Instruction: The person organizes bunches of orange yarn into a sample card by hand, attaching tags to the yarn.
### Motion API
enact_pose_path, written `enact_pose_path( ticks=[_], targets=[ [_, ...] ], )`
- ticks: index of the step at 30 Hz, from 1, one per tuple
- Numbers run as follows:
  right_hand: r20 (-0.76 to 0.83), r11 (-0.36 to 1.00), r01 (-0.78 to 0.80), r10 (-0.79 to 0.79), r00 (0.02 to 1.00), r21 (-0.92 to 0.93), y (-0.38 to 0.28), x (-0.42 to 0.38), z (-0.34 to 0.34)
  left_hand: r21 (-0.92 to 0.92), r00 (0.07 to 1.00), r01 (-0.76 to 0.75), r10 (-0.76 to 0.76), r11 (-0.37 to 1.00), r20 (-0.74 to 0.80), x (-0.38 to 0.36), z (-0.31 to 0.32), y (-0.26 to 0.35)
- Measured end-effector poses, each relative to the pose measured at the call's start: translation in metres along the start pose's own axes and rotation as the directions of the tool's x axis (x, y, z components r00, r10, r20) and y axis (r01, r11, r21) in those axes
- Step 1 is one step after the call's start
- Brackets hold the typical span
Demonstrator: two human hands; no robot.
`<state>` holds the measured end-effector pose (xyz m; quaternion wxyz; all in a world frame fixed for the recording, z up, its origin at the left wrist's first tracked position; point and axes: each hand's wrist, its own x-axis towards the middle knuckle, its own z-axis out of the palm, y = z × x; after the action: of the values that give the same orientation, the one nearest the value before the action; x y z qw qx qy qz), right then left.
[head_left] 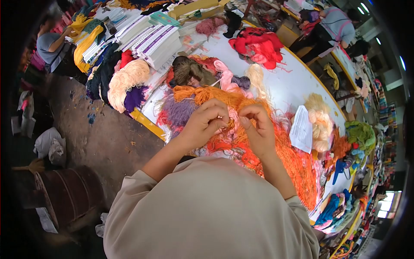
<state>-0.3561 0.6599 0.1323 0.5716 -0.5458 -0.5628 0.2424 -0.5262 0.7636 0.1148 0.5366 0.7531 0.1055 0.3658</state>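
My left hand (206, 123) is closed in a pinch over the heap of loose yarn. Whatever its fingertips hold is too fine to make out. To its right, my right hand (261, 129) is raised with curled fingers and the thumb close to the index finger; any thread there is too small to see. Orange yarn (198, 93) lies just beyond the hands, and a long orange-red skein (297, 172) spreads to the right. Purple yarn (179, 111) sits left of my left hand. Pink yarn (226, 77) and a dark olive bundle (189, 71) lie farther back.
Stacked printed cards (151, 41) and cream yarn (127, 82) stand at the back left. Red yarn (258, 45) lies farther off on the white table (284, 82). A paper sheet (300, 129) rests at right, near blue-handled scissors (339, 168). Other people work at both sides.
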Motion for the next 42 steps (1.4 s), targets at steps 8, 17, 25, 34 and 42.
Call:
enact_pose_path(
  ticks=[8, 17, 25, 34, 42],
  targets=[
    [0.227, 0.889, 0.188, -0.098, 0.969, -0.418, -0.005, 0.0, 0.0, 0.039, 0.998, -0.056, 0.056, 0.998, 0.0, 0.003, 0.008, -0.003],
    [0.04, 0.83, -0.391, 0.411, 0.911, 0.398, 0.008, -0.009, 0.007, -0.016, 1.0, -0.004, 0.005, 1.0, 0.025, 0.004, 0.008, -0.006],
    [0.192, 0.987, -0.071, 0.099, 0.976, -0.143, 0.01, -0.002, -0.004, -0.036, 0.999, 0.037, -0.037, 0.999, -0.004, 0.004, 0.012, -0.007],
    [-0.032, 0.489, -0.289, 0.549, 0.835, 0.823, 0.031, -0.004, -0.008, -0.166, 0.963, 0.261, -0.269, 0.951, -0.026, -0.007, 0.01, -0.021],
    [0.375, 0.817, -0.507, 0.395, 0.839, 0.275, 0.033, -0.015, 0.011, 0.011, 0.973, 0.214, -0.212, 0.977, -0.096, -0.003, 0.003, -0.016]
  ],
)
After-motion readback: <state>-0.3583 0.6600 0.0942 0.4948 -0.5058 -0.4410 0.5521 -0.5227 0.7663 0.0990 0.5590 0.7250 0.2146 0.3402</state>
